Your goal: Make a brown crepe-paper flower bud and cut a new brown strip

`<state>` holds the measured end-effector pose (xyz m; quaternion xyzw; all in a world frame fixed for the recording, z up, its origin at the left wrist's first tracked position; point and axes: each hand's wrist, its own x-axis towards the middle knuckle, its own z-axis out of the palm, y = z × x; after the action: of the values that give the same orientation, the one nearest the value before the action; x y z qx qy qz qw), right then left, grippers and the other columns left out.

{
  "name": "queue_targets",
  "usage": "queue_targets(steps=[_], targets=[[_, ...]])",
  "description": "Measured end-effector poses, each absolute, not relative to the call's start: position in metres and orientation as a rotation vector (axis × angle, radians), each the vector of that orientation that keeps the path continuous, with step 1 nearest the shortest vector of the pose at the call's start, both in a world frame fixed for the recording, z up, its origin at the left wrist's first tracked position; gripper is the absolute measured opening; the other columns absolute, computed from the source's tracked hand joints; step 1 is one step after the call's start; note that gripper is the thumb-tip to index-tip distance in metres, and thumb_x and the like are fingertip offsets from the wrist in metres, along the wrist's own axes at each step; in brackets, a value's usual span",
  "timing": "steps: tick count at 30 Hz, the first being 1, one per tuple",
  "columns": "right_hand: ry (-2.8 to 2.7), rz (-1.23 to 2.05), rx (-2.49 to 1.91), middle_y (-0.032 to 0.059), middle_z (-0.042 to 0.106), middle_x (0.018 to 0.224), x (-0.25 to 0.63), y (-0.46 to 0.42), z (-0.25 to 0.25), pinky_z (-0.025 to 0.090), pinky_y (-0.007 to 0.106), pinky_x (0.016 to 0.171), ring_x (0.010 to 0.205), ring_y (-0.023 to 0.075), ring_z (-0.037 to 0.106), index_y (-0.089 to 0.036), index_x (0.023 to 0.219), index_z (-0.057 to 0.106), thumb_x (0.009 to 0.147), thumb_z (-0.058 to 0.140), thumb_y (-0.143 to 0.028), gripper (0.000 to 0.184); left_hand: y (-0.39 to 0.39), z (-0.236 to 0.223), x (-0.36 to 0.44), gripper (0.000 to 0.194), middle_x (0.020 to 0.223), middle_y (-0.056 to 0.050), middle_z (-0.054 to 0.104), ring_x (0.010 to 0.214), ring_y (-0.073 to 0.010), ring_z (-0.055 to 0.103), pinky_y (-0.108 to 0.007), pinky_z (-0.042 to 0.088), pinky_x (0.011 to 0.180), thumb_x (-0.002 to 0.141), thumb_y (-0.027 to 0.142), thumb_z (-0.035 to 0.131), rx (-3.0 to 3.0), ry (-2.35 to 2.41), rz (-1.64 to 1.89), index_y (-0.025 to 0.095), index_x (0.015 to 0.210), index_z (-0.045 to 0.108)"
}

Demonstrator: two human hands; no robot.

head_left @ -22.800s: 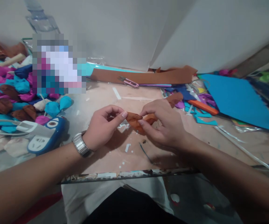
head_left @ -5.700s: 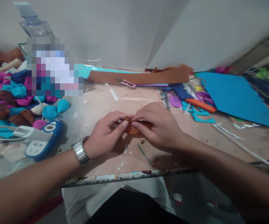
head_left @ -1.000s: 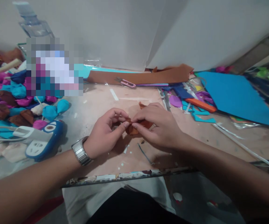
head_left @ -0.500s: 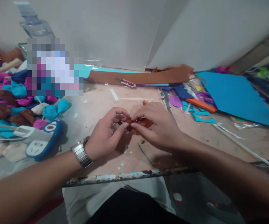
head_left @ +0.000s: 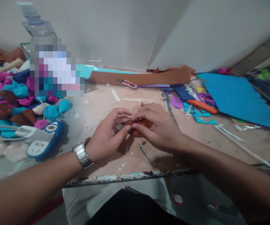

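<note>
"Fingers, as I see them from here?"

"Right hand (head_left: 160, 125): thumb and forefinger pinching the crumpled brown piece (head_left: 136, 130). Left hand (head_left: 108, 132): fingers curled, thumb tip at the piece's left end; I cannot tell whether it grips."

"Piece location?"

"Between both hands, over the worktop (head_left: 99, 101), partly hidden by my right fingers."

"Surroundings?"

"Pink snips (head_left: 129, 83) on the long brown strip (head_left: 149, 78) beyond the hands. Orange cutter (head_left: 202, 107) to the right, near the blue sheet (head_left: 240, 97). Blue-and-white power socket (head_left: 44, 142) left, beside colored bundles (head_left: 51, 112)."
</note>
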<state>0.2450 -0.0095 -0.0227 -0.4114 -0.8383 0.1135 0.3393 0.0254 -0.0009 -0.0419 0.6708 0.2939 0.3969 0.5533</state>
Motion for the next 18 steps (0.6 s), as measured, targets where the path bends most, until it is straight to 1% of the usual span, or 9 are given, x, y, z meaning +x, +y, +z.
queue_targets(steps=[4,7,10,12,18], targets=[[-2.214,0.291,-0.998,0.0059,0.071,0.107,0.2453,-0.0092,-0.0229,0.048,0.046,0.107,0.106,0.0224,0.065,-0.027,0.118,0.075,0.102,0.067,-0.030,0.018,-0.0014,-0.0399,0.0249,0.030,0.128,-0.013,0.069,0.121,-0.0218,0.071,-0.032,0.059,0.096,0.103,0.023,0.064,1.584,0.674,0.928,0.021,0.129,0.051],[-2.246,0.267,-0.931,0.0063,0.070,0.109,0.2460,-0.0088,-0.0233,0.049,0.048,0.110,0.107,0.0217,0.065,-0.029,0.126,0.075,0.103,0.066,-0.029,0.025,-0.0025,-0.0393,0.0236,0.033,0.129,-0.014,0.070,0.119,-0.0213,0.072,-0.031,0.059,0.094,0.104,0.023,0.062,1.603,0.677,0.909,0.021,0.134,0.049],[-2.241,0.269,-0.905,0.0059,0.070,0.113,0.2463,-0.0087,-0.0247,0.046,0.051,0.118,0.110,0.0217,0.065,-0.028,0.123,0.075,0.103,0.066,-0.028,0.022,-0.0026,-0.0406,0.0231,0.038,0.135,-0.014,0.069,0.118,-0.0207,0.071,-0.031,0.059,0.096,0.104,0.022,0.061,1.632,0.663,0.903,0.020,0.140,0.050],[-2.238,0.276,-0.890,0.0060,0.071,0.114,0.2460,-0.0087,-0.0257,0.043,0.053,0.122,0.113,0.0223,0.064,-0.027,0.119,0.074,0.103,0.064,-0.026,0.019,-0.0021,-0.0424,0.0235,0.041,0.134,-0.013,0.069,0.117,-0.0198,0.071,-0.031,0.059,0.096,0.103,0.022,0.063,1.635,0.636,0.920,0.021,0.142,0.050],[-2.233,0.294,-0.909,0.0061,0.072,0.115,0.2438,-0.0098,-0.0247,0.041,0.051,0.122,0.116,0.0221,0.064,-0.024,0.114,0.070,0.103,0.064,-0.023,0.012,0.0002,-0.0461,0.0256,0.041,0.128,-0.010,0.071,0.116,-0.0180,0.070,-0.029,0.058,0.097,0.102,0.022,0.066,1.642,0.634,0.949,0.022,0.141,0.052]])
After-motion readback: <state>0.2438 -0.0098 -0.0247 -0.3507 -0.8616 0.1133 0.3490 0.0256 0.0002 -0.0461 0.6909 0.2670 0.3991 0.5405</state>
